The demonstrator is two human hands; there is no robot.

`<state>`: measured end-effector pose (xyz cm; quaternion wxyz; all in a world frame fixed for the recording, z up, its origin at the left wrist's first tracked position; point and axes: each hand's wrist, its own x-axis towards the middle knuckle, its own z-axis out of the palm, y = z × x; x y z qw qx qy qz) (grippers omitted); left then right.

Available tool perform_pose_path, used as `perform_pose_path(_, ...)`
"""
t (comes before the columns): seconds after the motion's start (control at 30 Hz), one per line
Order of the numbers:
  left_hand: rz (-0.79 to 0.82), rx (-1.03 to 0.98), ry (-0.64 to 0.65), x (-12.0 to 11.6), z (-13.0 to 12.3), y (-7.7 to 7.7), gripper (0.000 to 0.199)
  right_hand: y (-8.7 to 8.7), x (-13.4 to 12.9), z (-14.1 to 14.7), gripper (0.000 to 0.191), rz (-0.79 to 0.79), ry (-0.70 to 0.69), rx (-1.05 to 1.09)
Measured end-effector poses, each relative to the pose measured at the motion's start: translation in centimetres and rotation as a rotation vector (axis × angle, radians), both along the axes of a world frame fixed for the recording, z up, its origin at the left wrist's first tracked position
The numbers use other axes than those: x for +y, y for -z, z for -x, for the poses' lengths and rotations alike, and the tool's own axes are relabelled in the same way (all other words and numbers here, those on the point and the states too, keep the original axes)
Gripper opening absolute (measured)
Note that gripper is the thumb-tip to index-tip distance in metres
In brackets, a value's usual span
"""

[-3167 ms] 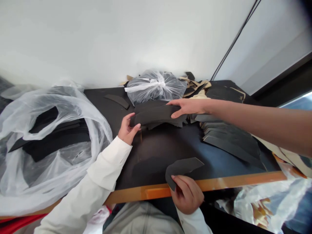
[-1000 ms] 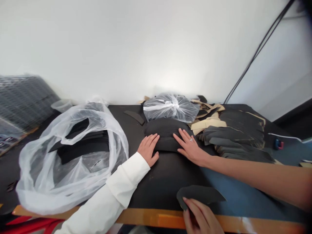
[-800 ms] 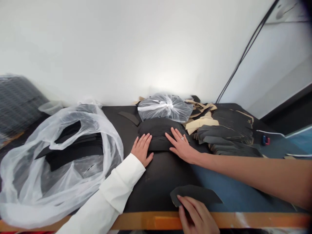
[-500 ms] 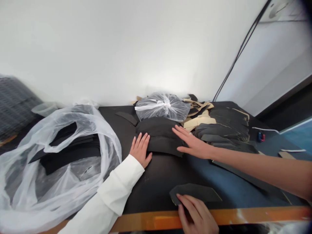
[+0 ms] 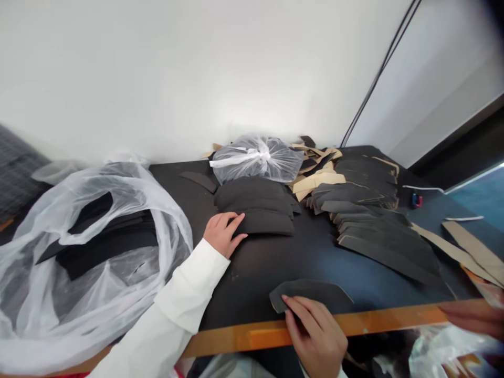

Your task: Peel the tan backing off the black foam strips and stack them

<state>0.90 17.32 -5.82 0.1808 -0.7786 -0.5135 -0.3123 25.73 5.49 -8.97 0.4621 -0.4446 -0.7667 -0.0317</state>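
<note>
Nearest the person, 1 curved black foam piece (image 5: pixel 311 295) lies just in front of the stack landmark, at the orange edge (image 5: pixel 255 338) of the black table. The person's right hand (image 5: pixel 315 336) is on that piece, its fingers (image 5: pixel 303 315) close together and holding the near edge, which overhangs the orange edge a little.

The landmark is 1 stack of black foam pieces (image 5: pixel 255 207), with about 4 layers showing, all arched and matte with cut ends, lying flat and slightly fanned. The person's left hand (image 5: pixel 222 233) rests at its near left corner, fingers (image 5: pixel 232 223) narrowly spread and flat on the top piece, not gripping. Left of the stack, 1 open clear plastic bag (image 5: pixel 94 184) holds black foam strips (image 5: pixel 106 247).

Right of the stack, 1 fanned pile of black foam pieces (image 5: pixel 378 244) lies beside 2 loose tan strips (image 5: pixel 457 247). At the right frame edge, 1 co-worker's hand (image 5: pixel 476 320) shows; its fingers' state is too blurred to tell.

Beyond the stack lie 1 tied clear bag (image 5: pixel 255 160), 1 thin black strip (image 5: pixel 199 181), and 1 mixed heap of tan and black offcuts (image 5: pixel 318 173).
</note>
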Motion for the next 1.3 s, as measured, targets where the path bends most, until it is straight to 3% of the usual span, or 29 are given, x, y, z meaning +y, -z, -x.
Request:
perform_pose_path(0.33, 0.038, -0.09, 0.025, 0.6, 0.5, 0.5, 0.047, 0.1, 0.0, -0.3, 0.02, 0.018, -0.013, 0.011)
perform_pose_path(0.5, 0.051, -0.046, 0.038, 0.5, 0.7, 0.2, 0.062, 0.2, 0.0, -0.5, 0.021, 0.032, -0.013, 0.0)
perform_pose_path(0.73, 0.13, -0.018, 0.002, 0.2, 0.4, -0.5, 0.057, 0.2, -0.1, -0.6, 0.019, 0.043, -0.009, 0.011)
perform_pose_path(0.93, 0.136, -0.107, 0.027, 0.2, 0.6, -0.7, 0.05, 0.1, 0.0, -0.6, 0.02, 0.047, -0.017, 0.005)
perform_pose_path(1.13, 0.279, -0.322, 0.083, -0.9, -0.4, -3.8, 0.038, -0.1, -0.1, -0.5, 0.018, 0.031, -0.009, 0.015)
perform_pose_path(1.2, 0.438, -0.486, 0.097, -1.3, -0.8, -5.5, 0.034, -0.1, -0.1, -0.5, 0.018, 0.018, -0.005, 0.024)
perform_pose_path(1.3, 0.87, -0.892, 0.156, -2.2, -1.2, -8.1, 0.031, 0.2, 0.0, -0.6, 0.017, -0.006, -0.013, 0.02)
